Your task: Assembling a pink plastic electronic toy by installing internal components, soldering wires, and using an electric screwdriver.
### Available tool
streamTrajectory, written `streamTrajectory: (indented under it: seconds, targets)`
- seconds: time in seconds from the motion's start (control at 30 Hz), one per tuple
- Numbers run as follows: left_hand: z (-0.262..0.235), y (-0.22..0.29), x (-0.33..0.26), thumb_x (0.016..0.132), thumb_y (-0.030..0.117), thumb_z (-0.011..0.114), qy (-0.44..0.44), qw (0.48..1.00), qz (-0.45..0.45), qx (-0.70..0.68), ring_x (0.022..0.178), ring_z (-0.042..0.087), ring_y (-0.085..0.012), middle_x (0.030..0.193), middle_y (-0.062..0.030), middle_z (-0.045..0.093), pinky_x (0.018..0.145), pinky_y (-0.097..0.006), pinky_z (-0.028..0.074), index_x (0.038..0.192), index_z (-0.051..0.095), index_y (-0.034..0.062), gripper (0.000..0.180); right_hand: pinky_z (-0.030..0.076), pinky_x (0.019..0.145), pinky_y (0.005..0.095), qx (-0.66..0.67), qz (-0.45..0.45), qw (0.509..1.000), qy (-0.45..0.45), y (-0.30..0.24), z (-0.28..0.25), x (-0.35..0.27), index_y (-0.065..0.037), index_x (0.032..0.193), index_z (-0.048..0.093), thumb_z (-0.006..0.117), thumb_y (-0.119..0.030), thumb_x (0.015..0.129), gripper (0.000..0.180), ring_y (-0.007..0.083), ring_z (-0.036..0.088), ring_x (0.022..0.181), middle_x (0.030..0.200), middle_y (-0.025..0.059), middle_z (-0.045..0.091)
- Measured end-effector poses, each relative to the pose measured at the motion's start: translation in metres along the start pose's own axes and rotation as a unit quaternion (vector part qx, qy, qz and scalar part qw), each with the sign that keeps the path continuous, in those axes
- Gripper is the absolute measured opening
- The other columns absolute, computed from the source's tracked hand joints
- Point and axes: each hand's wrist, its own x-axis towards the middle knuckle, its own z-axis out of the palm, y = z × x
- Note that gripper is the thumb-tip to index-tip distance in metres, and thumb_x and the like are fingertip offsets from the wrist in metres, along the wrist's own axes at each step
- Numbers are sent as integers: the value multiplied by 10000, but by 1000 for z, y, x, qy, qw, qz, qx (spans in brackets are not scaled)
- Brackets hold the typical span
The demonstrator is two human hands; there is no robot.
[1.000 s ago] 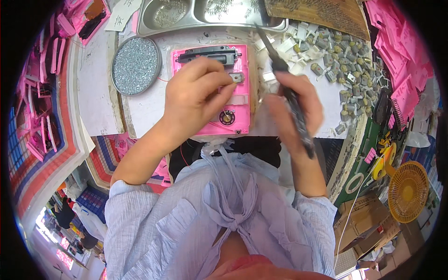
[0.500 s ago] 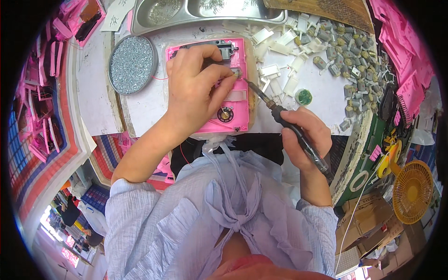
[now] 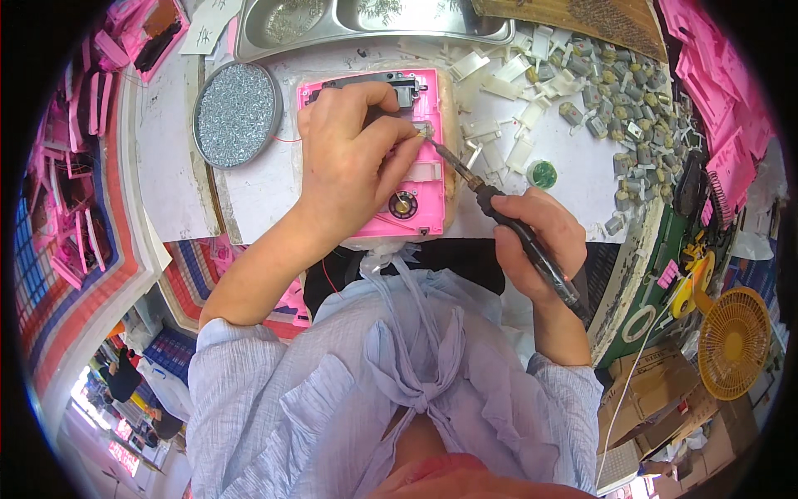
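A pink plastic housing [image 3: 432, 183] lies on the bench in front of me, with black parts at its far end and a small round black-rimmed part [image 3: 403, 205] at its near end. My left hand [image 3: 345, 154] rests over its middle. Thumb and index finger are pinched beside a small grey part [image 3: 424, 130] at the housing's right side; whatever they hold is too small to make out. My right hand [image 3: 544, 237] grips the black handle of a soldering iron [image 3: 525, 234]. Its tip points up and left, at or very close to the grey part by my left fingertips.
A round dish of small silvery screws [image 3: 237, 116] stands on the left. Behind is a metal tray [image 3: 332, 37]. White plastic pieces [image 3: 519, 154], a pile of small grey motors [image 3: 632, 129] and a little green-filled tub [image 3: 542, 174] lie to the right. Pink parts [image 3: 706, 83] crowd the far right.
The soldering iron and my right hand have shifted slightly left, bringing the tip closer to the left fingertips. My left hand has barely moved.
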Motion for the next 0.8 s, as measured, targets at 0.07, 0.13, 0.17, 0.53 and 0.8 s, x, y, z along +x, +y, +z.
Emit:
streamTrajectory:
  seconds: [0.07, 0.13, 0.17, 0.53, 0.8]
  targets:
    - [0, 0, 0, 750, 152, 831, 0, 1000, 0, 0, 946, 573, -248, 1066, -34, 627, 828, -399, 376, 872, 719, 106, 172, 402, 496, 320, -5, -15, 1000, -1, 0, 0, 2, 26, 1058, 697, 746, 65, 743, 321, 207, 526, 528, 728, 97, 651]
    - [1, 0, 0, 748, 151, 831, 1, 1000, 2, -1, 942, 572, -249, 1065, -33, 626, 826, -399, 375, 870, 718, 107, 172, 404, 497, 321, -7, -23, 1000, -7, 2, -1, 1, 27, 1057, 697, 744, 68, 734, 329, 208, 529, 528, 727, 95, 653]
    - [1, 0, 0, 747, 150, 831, 2, 1000, 3, -1, 940, 572, -249, 1065, -33, 626, 825, -400, 375, 869, 717, 107, 172, 404, 497, 322, -8, -28, 1000, -10, 2, -1, 1, 27, 1056, 697, 744, 70, 730, 333, 209, 530, 528, 727, 94, 654]
    - [1, -1, 0, 742, 142, 829, 2, 1000, 10, 7, 931, 570, -255, 1062, -38, 625, 816, -406, 374, 870, 710, 106, 179, 405, 496, 329, -13, -20, 1000, -11, -2, -6, 1, 17, 1054, 700, 741, 68, 723, 338, 213, 517, 523, 713, 89, 638]
    - [-1, 0, 0, 741, 115, 841, -7, 1000, 4, 8, 913, 565, -219, 1044, -50, 613, 821, -369, 361, 883, 737, 94, 178, 408, 493, 328, -34, -49, 998, -12, 2, 0, 3, 2, 1063, 705, 743, 58, 724, 346, 216, 525, 524, 683, 68, 606]
